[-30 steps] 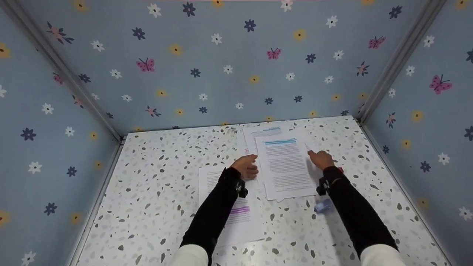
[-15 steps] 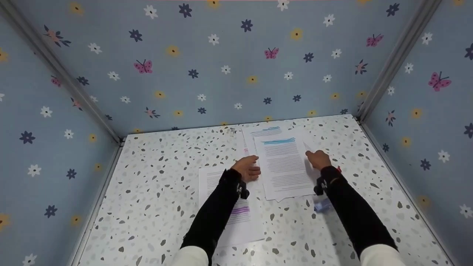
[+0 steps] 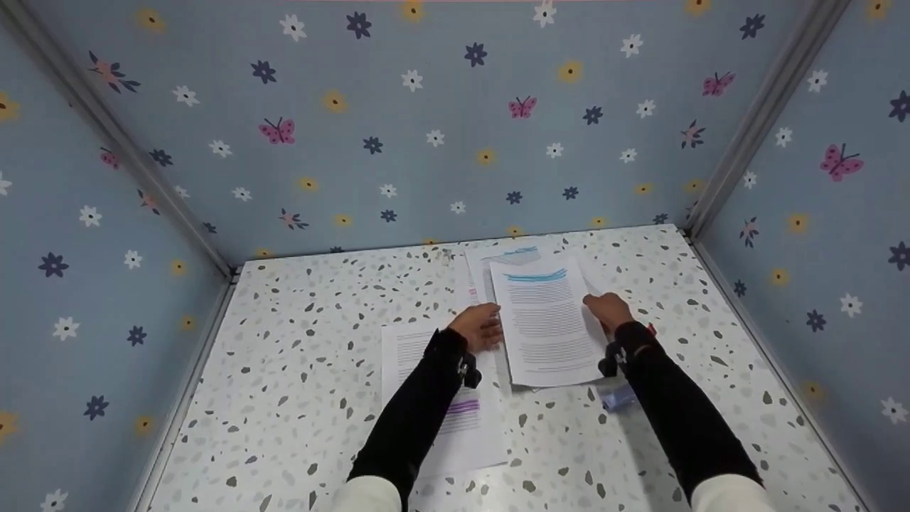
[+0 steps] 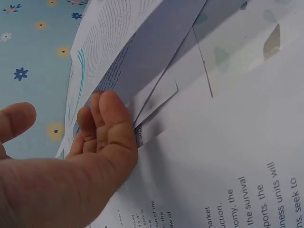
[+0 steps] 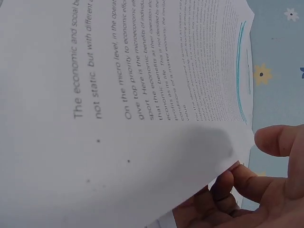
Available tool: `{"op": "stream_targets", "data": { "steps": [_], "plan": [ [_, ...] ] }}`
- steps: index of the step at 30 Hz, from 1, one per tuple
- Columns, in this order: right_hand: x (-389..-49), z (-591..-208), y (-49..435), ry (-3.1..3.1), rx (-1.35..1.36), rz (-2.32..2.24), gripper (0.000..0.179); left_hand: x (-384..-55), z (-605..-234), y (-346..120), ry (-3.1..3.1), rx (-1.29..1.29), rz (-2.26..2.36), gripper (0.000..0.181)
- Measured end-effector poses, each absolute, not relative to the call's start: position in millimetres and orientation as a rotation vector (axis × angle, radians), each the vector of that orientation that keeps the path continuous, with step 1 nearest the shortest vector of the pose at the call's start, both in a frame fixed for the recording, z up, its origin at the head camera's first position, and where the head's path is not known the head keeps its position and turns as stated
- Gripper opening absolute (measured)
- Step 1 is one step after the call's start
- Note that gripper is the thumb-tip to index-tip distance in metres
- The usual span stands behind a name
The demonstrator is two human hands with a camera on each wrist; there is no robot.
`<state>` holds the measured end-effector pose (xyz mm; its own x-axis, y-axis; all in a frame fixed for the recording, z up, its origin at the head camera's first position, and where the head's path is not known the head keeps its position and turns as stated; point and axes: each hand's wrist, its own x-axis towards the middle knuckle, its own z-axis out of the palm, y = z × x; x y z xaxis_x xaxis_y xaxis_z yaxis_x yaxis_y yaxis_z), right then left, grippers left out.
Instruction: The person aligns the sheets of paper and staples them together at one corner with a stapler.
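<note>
A printed sheet of paper (image 3: 544, 331) with blue marker strokes across its top is raised above other papers. My right hand (image 3: 609, 311) holds its right edge; in the right wrist view, the fingers (image 5: 223, 185) are under the sheet and the thumb (image 5: 278, 140) is at its edge. At the left edge is my left hand (image 3: 478, 327). Its loosely bent fingers (image 4: 114, 114) touch the lifted paper from below in the left wrist view, while the thumb (image 4: 19, 121) stands apart. Beneath lies another sheet (image 3: 508, 254) with blue marking.
A page with purple marker lines (image 3: 469, 441) lies under my left forearm. A bluish, translucent small object (image 3: 618, 398) is beside my right forearm. The speckled white tabletop (image 3: 306, 370) is bounded by flowered blue panels (image 3: 441, 163) at the back and sides.
The blue-marked sheet has risen and now bows slightly, its lower edge lifted off the papers below. My right hand has shifted slightly left; the left hand has barely moved.
</note>
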<state>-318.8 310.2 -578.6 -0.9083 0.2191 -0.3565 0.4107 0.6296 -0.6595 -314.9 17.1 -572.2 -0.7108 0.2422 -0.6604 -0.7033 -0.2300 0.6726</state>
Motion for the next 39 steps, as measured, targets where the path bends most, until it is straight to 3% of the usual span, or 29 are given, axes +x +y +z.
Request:
{"op": "stream_targets", "data": {
  "steps": [8,14,18,27,39],
  "plan": [
    [-319,-582,301,2.562,0.525,-1.193,0.046,-312,-576,27,1.527,-0.366,1.916,0.041],
    [-320,-590,298,2.647,0.447,-1.056,0.042,-310,-587,30,1.971,-0.229,1.713,0.036],
    [-317,-590,298,2.690,0.401,-0.988,0.043,-313,-595,31,2.182,-0.219,1.567,0.039],
    [-315,-588,296,2.719,0.426,-1.009,0.042,-307,-588,27,2.137,-0.180,1.631,0.022],
    [-308,-565,296,2.649,0.464,-1.198,0.057,-309,-567,16,1.970,-0.140,1.735,0.032]
  ]
}}
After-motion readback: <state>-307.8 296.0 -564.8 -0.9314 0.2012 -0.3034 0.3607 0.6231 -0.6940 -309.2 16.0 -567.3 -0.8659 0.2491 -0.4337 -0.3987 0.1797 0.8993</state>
